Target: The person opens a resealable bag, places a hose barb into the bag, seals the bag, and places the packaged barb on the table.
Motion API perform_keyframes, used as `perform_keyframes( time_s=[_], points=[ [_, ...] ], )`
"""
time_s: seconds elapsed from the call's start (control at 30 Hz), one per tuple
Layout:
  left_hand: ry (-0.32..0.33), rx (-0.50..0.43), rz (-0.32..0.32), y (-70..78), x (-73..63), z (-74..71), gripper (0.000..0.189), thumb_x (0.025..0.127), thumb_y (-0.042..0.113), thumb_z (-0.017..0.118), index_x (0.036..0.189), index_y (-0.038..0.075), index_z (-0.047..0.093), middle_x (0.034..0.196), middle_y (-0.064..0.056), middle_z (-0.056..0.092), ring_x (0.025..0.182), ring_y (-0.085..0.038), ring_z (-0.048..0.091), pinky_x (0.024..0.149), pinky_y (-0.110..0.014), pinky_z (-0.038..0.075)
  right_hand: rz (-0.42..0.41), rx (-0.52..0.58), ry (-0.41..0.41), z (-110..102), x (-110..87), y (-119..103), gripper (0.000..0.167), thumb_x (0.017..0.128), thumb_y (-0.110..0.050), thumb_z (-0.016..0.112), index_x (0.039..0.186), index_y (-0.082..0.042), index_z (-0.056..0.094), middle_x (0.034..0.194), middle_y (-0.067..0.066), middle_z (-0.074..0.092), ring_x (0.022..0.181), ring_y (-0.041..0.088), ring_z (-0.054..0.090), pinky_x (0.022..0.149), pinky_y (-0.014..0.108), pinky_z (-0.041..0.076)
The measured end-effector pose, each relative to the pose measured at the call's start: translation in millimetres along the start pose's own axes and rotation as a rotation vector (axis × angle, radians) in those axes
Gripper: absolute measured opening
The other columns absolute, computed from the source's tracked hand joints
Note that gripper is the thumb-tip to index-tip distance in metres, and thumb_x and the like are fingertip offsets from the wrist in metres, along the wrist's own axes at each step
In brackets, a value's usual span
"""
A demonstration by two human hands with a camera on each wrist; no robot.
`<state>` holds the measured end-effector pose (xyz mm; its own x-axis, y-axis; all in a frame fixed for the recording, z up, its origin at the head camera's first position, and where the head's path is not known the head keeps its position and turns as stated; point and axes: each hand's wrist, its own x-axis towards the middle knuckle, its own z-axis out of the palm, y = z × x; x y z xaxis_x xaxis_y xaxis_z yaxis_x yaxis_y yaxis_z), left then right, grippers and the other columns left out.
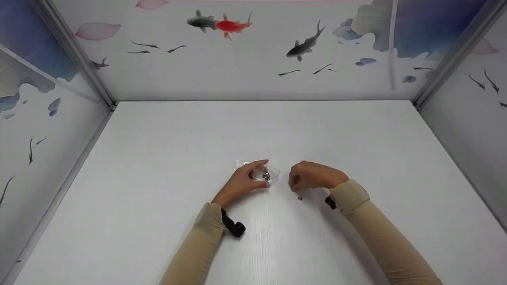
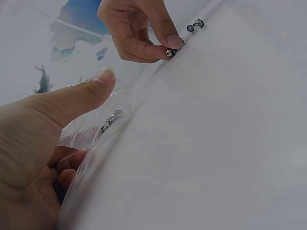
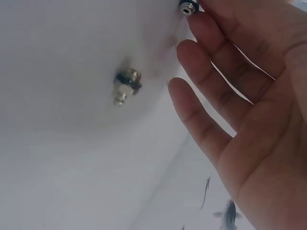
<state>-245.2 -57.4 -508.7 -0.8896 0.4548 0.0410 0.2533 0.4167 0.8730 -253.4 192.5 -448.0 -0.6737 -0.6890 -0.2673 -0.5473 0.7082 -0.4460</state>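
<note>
My left hand (image 1: 241, 183) holds a clear plastic bag (image 2: 79, 134), thumb on one side and curled fingers on the other. Inside the bag lies a small cluster of shiny metal pieces (image 1: 266, 175). To the right of it, my right hand (image 1: 313, 175) pinches a small metal-and-black fitting (image 2: 171, 52) between thumb and index finger, low over the table. In the right wrist view this fitting shows a round end with a hole, and the other fingers extend loosely. A loose metal-and-black piece (image 3: 127, 85) lies on the table close to the right hand.
The white table (image 1: 253, 130) runs back to an upright panel printed with fish (image 1: 233, 26). Similar printed panels stand at the left and right sides, with metal frame posts (image 1: 455, 55) at the corners. Black wrist cameras (image 1: 237, 229) hang under both sleeves.
</note>
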Motion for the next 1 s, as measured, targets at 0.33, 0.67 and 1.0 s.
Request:
perform_keyframes(
  time_s=[0.33,0.67,1.0],
  points=[
    [0.004,0.000,-0.005,-0.9,0.2,0.0,0.071,0.078,0.035,0.079,0.142,0.025,0.049,0.142,0.000,0.053,0.129,-0.017,0.048,0.108,-0.037,0.038,0.108,0.051,-0.028,-3.4,0.3,-4.6,0.008,0.086,-0.010,0.070,0.088,-0.017,0.074,0.085,-0.007,0.067,0.064,0.009,0.055,0.054,0.025,0.048],
    [0.007,0.009,0.007,-0.4,-0.1,-1.3,0.071,0.079,0.035,0.079,0.142,0.023,0.049,0.141,-0.002,0.053,0.127,-0.018,0.049,0.107,-0.037,0.039,0.070,0.025,0.014,-11.0,2.7,-7.5,0.009,0.086,-0.007,0.067,0.090,-0.013,0.074,0.088,-0.003,0.068,0.076,0.012,0.060,0.065,0.027,0.053],
    [-0.004,0.018,0.018,-3.0,0.9,-0.5,0.071,0.079,0.037,0.078,0.143,0.024,0.048,0.142,-0.003,0.053,0.130,-0.019,0.048,0.109,-0.038,0.037,-0.055,-0.042,0.092,-17.9,7.1,-12.5,0.009,0.087,-0.006,0.068,0.092,-0.009,0.075,0.091,-0.001,0.070,0.088,0.013,0.062,0.082,0.032,0.054]
  ],
)
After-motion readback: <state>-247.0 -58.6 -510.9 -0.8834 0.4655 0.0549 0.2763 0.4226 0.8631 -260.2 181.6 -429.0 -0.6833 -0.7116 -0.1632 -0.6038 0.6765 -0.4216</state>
